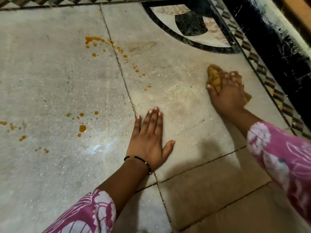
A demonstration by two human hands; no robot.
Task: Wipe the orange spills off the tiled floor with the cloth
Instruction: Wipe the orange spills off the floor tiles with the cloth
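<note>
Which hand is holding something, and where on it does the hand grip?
The right hand presses the cloth on the floor, gripping its bunched near end. The left hand holds nothing.

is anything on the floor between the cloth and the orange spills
Nothing visible. Bare tile lies between the cloth under the right hand and the nearest orange spills. The left hand rests flat nearer the person, off that path.

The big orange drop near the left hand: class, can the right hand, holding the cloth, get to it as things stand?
Probably yes. Bare floor lies between the right hand and the drop, but the left hand rests flat in that path.
</note>
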